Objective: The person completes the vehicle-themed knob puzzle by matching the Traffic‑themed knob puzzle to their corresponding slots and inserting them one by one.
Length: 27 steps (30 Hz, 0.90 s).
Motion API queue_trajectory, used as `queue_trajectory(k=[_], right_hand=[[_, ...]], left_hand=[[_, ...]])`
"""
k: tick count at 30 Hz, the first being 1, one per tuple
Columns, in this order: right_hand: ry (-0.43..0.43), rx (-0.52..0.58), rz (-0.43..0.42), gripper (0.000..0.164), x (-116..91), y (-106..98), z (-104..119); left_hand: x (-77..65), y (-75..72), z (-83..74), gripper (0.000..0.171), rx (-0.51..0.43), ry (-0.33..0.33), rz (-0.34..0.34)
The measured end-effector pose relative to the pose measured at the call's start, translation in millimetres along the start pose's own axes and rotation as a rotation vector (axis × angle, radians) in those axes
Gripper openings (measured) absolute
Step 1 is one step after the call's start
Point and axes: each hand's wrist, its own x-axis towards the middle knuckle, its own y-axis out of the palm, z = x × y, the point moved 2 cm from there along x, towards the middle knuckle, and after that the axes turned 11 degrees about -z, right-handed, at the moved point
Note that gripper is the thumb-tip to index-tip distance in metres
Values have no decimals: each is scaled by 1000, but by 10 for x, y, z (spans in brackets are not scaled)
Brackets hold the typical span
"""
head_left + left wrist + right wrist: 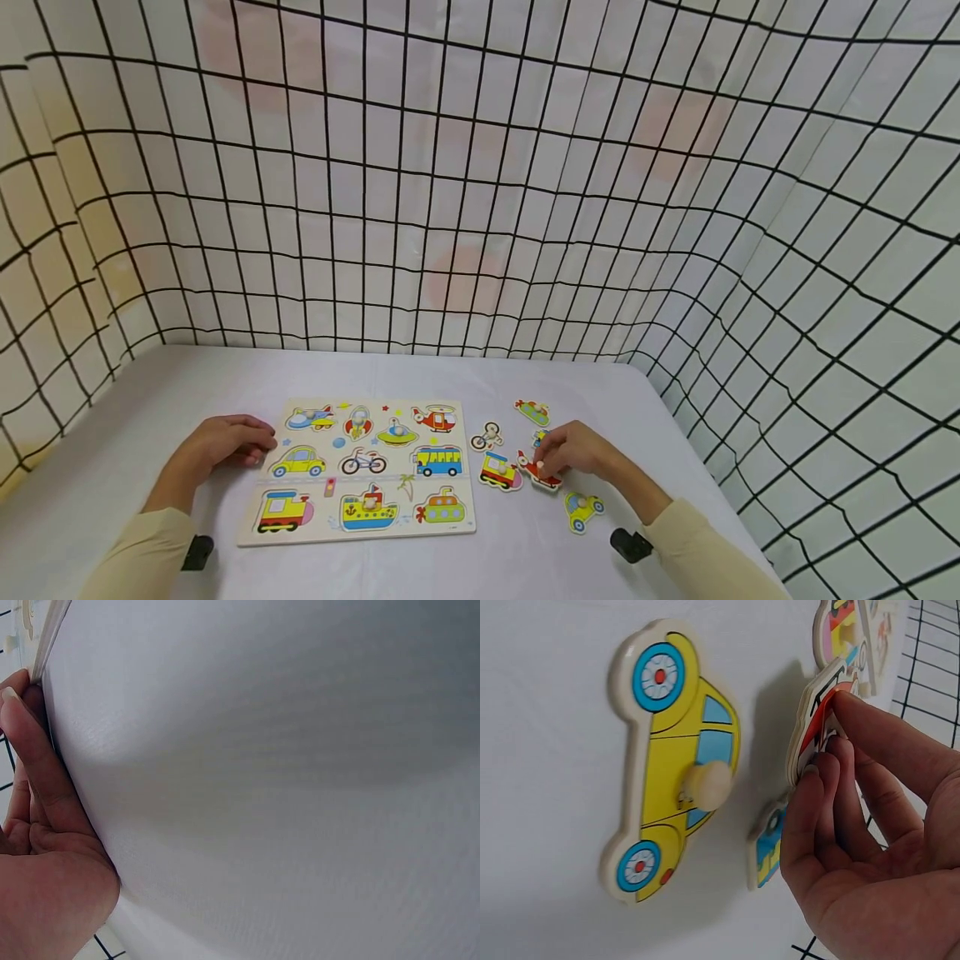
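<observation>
My right hand pinches the red helicopter piece between thumb and fingers. In the right wrist view the helicopter piece is tilted, held up off the table. My left hand rests at the left edge of the wooden puzzle board, its fingers loosely bent and touching that edge. Around the right hand lie a train piece, a bicycle piece, a submarine piece and a yellow car piece. A bus piece is partly hidden behind the right fingers.
Knobbed plane, rocket, flying saucer and ship pieces sit in the board. A white cloth covers the table. Black netting over white sheets encloses its back and sides.
</observation>
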Motion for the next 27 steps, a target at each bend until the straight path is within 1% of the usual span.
queue_trajectory(k=[7, 12, 21, 27], right_hand=[[-20, 0, -23, 10, 91, -2, 150], [-39, 3, -23, 11, 167, 10, 281], [-45, -2, -35, 9, 298, 98, 542], [-52, 40, -25, 9, 403, 207, 701]], left_hand=[[-2, -4, 3, 40, -4, 1, -1], [-2, -5, 1, 38, -9, -1, -2], [-6, -9, 8, 35, -2, 24, 10], [-2, 2, 2, 36, -8, 9, -2]])
